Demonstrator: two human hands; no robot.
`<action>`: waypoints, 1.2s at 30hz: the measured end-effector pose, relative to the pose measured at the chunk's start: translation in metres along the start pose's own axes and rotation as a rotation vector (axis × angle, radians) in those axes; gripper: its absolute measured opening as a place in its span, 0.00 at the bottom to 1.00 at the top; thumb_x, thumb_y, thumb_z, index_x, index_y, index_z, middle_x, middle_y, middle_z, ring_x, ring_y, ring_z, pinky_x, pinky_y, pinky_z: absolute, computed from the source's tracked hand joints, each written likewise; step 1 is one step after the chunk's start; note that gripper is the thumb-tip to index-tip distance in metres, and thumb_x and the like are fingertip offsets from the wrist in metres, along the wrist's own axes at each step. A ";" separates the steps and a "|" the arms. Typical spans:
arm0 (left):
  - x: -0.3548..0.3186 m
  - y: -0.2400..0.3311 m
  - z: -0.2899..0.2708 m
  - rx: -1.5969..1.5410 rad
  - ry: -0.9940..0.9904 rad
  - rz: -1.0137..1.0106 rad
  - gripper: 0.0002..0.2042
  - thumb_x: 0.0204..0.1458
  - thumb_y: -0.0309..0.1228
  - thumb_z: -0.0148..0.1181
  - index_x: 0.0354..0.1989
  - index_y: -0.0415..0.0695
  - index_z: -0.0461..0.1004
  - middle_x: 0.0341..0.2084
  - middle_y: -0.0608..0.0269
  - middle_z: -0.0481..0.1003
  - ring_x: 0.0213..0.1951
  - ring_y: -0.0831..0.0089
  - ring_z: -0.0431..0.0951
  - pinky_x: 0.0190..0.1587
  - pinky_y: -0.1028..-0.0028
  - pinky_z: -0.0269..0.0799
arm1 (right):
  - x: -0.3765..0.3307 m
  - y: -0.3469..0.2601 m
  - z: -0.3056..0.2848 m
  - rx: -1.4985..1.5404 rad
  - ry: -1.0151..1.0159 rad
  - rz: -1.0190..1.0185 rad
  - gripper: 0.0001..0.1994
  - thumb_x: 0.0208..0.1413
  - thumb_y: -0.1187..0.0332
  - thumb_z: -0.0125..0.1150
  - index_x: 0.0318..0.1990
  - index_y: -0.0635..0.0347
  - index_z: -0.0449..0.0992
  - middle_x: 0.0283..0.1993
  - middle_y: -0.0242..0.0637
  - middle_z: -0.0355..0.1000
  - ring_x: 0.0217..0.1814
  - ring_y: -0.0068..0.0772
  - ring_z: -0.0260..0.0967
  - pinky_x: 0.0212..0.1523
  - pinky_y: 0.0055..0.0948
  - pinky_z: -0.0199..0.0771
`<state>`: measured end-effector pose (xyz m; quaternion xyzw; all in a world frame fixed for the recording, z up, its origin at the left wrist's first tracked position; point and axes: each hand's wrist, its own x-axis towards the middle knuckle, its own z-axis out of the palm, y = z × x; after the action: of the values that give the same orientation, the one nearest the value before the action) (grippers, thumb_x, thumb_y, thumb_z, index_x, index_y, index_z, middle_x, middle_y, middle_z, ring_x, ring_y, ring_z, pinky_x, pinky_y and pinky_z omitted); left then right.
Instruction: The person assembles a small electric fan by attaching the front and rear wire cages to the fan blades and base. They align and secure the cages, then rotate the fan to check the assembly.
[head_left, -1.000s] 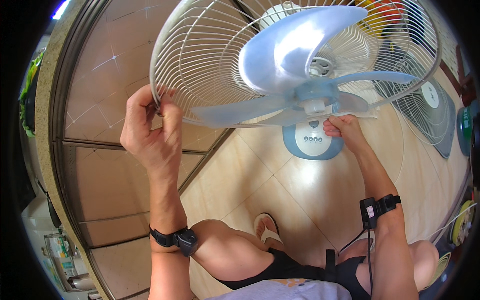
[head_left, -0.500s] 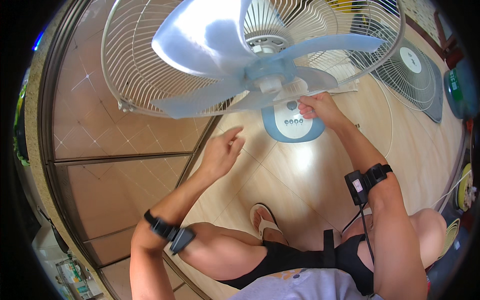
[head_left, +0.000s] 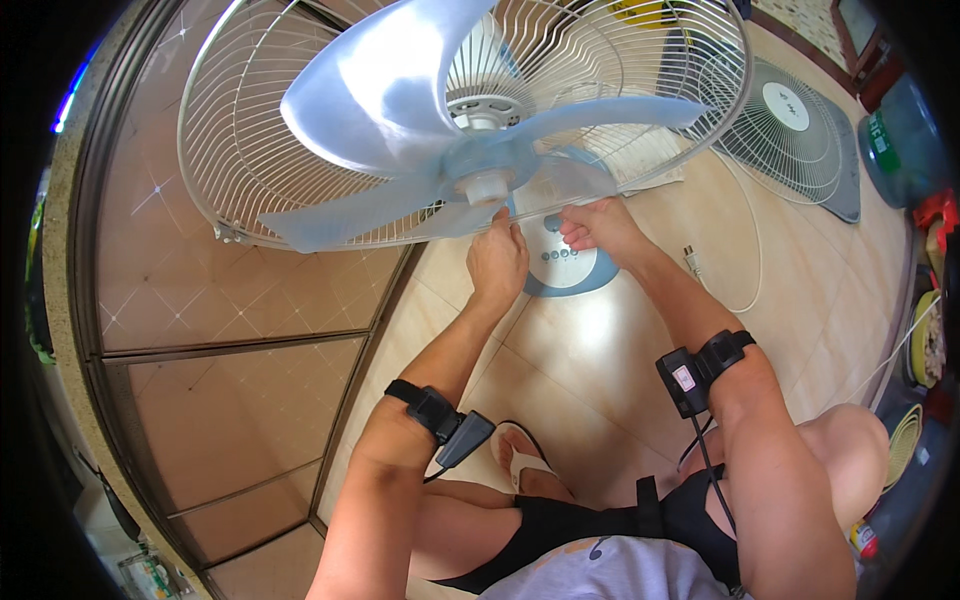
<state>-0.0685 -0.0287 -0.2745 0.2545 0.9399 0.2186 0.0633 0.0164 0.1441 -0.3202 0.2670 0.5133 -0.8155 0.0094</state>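
Fan base (head_left: 572, 274), blue and white with a button row, stands on glossy beige floor tiles (head_left: 620, 400); bright glare on the tile just in front of it. Above the base: round wire cage (head_left: 230, 130), open side toward the wearer, translucent blue blades (head_left: 370, 90) seated inside around a pale hub (head_left: 487, 185). Left hand (head_left: 497, 265), seen just left of the base: fingers mostly curled, tips raised to the cage's lower rim under the hub; hold cannot be told. Right hand (head_left: 608, 232), seen over the base's upper right: half closed, thumb and forefinger at the same rim; grip likewise unclear. Left of base: brown star-patterned cabinet doors (head_left: 230, 290), dark-framed. Right of base, on tile: white plug (head_left: 691, 262) with cord (head_left: 760, 230). Farther right: loose wire grille (head_left: 785, 106) on a grey panel (head_left: 845, 205), then a large blue bottle (head_left: 915, 130). Wearer's side of base: sandalled foot (head_left: 525, 460).
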 end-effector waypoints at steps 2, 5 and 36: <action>-0.001 0.001 0.008 -0.022 0.047 -0.057 0.15 0.59 0.32 0.52 0.49 0.36 0.77 0.28 0.43 0.80 0.32 0.44 0.80 0.37 0.51 0.75 | 0.000 -0.001 0.000 0.004 0.001 0.004 0.14 0.59 0.63 0.63 0.41 0.68 0.79 0.34 0.40 0.78 0.32 0.29 0.76 0.35 0.28 0.80; 0.003 0.003 0.011 -0.034 0.117 -0.058 0.13 0.58 0.33 0.53 0.44 0.37 0.78 0.27 0.46 0.80 0.31 0.45 0.81 0.36 0.52 0.75 | -0.001 -0.002 0.001 -0.004 0.000 0.020 0.14 0.59 0.64 0.63 0.41 0.70 0.79 0.34 0.42 0.78 0.32 0.31 0.76 0.35 0.28 0.80; 0.021 -0.034 0.021 0.088 0.320 0.107 0.09 0.59 0.31 0.53 0.30 0.41 0.75 0.19 0.46 0.77 0.24 0.46 0.79 0.28 0.53 0.75 | -0.005 -0.026 -0.015 -0.134 0.077 0.016 0.10 0.57 0.68 0.65 0.37 0.67 0.79 0.30 0.42 0.78 0.26 0.31 0.78 0.27 0.27 0.80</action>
<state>-0.0970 -0.0362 -0.3085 0.2687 0.9317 0.2182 -0.1101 0.0191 0.1675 -0.3013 0.3011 0.5645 -0.7684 0.0139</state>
